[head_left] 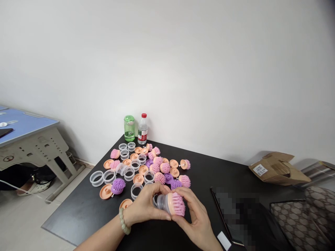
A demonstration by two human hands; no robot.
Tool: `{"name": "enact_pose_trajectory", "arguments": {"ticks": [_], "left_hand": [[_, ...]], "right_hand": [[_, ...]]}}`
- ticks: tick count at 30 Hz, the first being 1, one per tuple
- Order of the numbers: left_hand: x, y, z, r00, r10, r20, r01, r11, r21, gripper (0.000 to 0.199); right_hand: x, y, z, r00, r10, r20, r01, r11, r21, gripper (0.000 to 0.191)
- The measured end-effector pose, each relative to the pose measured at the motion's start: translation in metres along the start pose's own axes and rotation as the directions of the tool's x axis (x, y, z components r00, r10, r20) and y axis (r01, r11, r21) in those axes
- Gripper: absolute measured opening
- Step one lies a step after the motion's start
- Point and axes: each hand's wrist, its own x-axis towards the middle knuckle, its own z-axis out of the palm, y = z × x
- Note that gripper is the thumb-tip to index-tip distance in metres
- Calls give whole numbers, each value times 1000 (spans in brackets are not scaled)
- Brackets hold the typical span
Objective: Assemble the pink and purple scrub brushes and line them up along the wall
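Observation:
Above the black table's near part, my left hand [146, 205], with a beaded bracelet at the wrist, grips the clear plastic end of a small brush [178, 204]. My right hand [195, 218] holds the same brush at its pink bristle end, thumb and fingers around it. The brush lies sideways, bristles to the right. Just beyond the hands are several clear rings [136, 190], orange discs [106, 191], pink bristle heads [185, 181] and a purple bristle head [118, 186].
A green bottle [129, 128] and a red-capped water bottle [142, 129] stand by the wall. On the right are a brown paper bag [278, 169], a dark flat device [222, 212], a white piece [224, 241] and a patterned bag [290, 219]. A blue desk [26, 122] stands left.

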Motion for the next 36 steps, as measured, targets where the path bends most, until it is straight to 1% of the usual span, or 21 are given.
{"name": "enact_pose_trajectory", "arguments": {"ticks": [5, 9, 12, 14, 15, 17, 20, 22, 25, 31, 36], "left_hand": [[1, 1, 0, 998, -41, 41, 45, 993, -105, 54], [1, -2, 0, 995, -71, 76, 81, 987, -139, 51], [1, -4, 1, 997, -41, 58, 47, 993, -110, 51], [1, -4, 3, 1000, -11, 15, 12, 993, -115, 53], [1, -5, 4, 1000, -5, -10, 4, 989, -149, 54], [2, -5, 7, 999, -5, -48, -8, 963, -269, 57], [3, -5, 8, 999, 18, -35, -31, 906, -422, 60], [3, -4, 7, 999, 31, -12, -33, 893, -448, 60], [2, -4, 4, 999, 21, -27, -31, 907, -419, 58], [0, -8, 0, 995, 21, -93, -45, 964, -261, 55], [0, -4, 0, 994, 20, -112, -39, 985, -169, 56]], "right_hand": [[-4, 4, -2, 999, 34, 4, -34, 999, 31, 50], [-7, 5, -6, 998, 68, 16, -68, 998, -7, 53], [-6, 4, -7, 996, 74, 39, -73, 997, -32, 53], [-6, 3, -7, 995, 88, 41, -86, 995, -50, 51], [-6, 3, -6, 995, 94, 32, -92, 994, -58, 51], [-6, 3, -4, 995, 102, 2, -102, 993, -63, 50], [-6, 4, -2, 992, 105, -69, -109, 993, -45, 48], [-5, 4, -1, 989, 106, -100, -109, 994, -30, 46], [-3, 3, -2, 991, 89, -102, -90, 996, -12, 42], [-1, 2, -3, 990, 53, -130, -54, 999, -3, 36], [0, 1, -5, 995, 8, -102, -12, 999, -43, 35]]}}
